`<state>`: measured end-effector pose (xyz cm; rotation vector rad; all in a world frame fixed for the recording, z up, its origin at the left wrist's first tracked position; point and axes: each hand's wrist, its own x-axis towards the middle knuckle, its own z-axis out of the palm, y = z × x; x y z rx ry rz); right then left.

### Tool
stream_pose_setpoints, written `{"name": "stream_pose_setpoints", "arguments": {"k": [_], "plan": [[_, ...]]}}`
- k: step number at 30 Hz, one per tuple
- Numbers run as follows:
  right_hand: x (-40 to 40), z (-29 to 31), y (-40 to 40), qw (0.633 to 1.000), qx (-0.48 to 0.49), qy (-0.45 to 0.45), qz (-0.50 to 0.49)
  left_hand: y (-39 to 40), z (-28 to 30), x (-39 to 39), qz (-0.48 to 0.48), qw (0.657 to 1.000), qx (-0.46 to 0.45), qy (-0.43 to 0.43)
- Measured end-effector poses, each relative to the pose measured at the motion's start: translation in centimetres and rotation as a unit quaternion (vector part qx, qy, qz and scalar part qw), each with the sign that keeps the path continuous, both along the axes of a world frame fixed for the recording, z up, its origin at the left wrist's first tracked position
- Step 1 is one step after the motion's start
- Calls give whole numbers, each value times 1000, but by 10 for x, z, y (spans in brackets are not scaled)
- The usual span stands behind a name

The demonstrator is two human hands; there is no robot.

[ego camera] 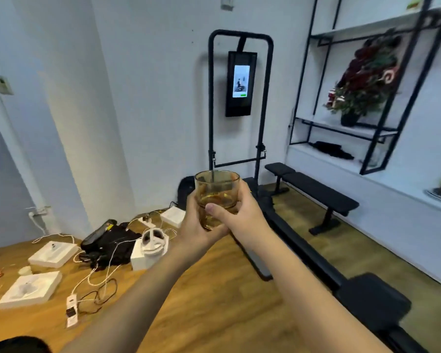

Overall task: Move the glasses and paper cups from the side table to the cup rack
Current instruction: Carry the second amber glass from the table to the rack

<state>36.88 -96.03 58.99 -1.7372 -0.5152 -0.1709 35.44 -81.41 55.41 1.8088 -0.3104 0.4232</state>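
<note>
Both hands, left hand [197,226] and right hand [242,212], grip upright amber glass [215,189], mouth upward.

Even, soft indoor light fills the room with only faint shadows, the lit screen [241,81] glows brightest, the wide-angle lens bends the wall shelving [362,103] and the frame's edges, and motion blur smears the right side while the amber glass [216,192] stays fairly sharp.
</note>
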Motion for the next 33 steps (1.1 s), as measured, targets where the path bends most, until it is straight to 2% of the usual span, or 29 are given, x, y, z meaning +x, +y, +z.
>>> {"name": "stream_pose_setpoints", "arguments": {"k": [7, 11, 19, 24, 27, 33], "plan": [[-14, -6, -200, 987, -23, -26, -159, -207, 0, 30, -155, 988, -22, -16], [-21, -6, -319, 977, -46, -20, -208, -327, -4, 41, -226, 974, -30, -14], [-37, -2, -515, 956, -32, -3, -292, -535, 1, 45, -313, 947, -67, -5], [-34, -15, -613, 937, 35, 3, -347, -630, 2, 71, -404, 912, -49, 45], [-26, -30, -666, 928, 50, 11, -369, -682, 4, 98, -427, 894, -83, 108], [21, -53, -780, 921, 43, 19, -386, -810, 4, 141, -428, 896, -48, 106]]}}
